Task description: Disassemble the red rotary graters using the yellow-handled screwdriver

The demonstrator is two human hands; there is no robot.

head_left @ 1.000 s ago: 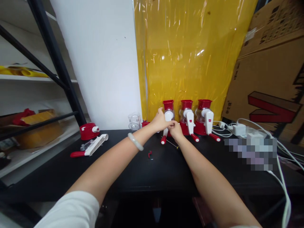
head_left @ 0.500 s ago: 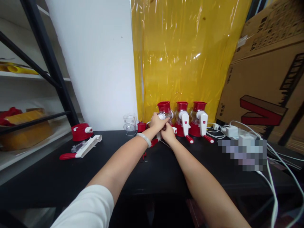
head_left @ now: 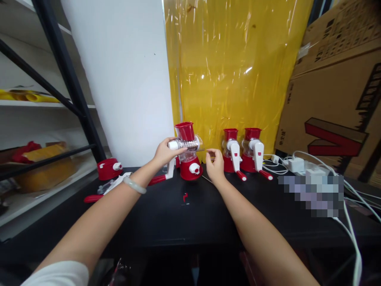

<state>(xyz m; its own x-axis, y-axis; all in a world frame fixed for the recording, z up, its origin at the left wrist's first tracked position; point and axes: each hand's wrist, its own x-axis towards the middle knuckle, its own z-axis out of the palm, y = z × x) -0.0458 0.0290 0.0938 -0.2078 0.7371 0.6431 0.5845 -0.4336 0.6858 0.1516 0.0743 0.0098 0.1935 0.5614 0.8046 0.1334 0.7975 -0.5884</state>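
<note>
My left hand (head_left: 166, 152) is closed around the clear middle of a rotary drum grater (head_left: 188, 169), its thumb lying across the front by the metal drum. The grater is upright on the black table, with a red hopper on top and a red base below. Its white crank (head_left: 170, 169), with a red handle, hangs to the left, partly behind the hand. To the right of the grater, my right hand (head_left: 215, 165) is apart from it, fingers loosely bent and nothing visible between them. A small red piece (head_left: 185, 197) lies on the table in front.
Two similar graters (head_left: 231, 163) stand together at the right. Behind my left forearm are a red base (head_left: 109, 169) and a loose crank with a red handle (head_left: 94, 198). White cables and adapters (head_left: 296, 164) and a large cardboard box (head_left: 333, 99) occupy the right side.
The grater has moved left, away from the other two, with my left hand on it. My right hand has come off it and now stands apart on its right.
</note>
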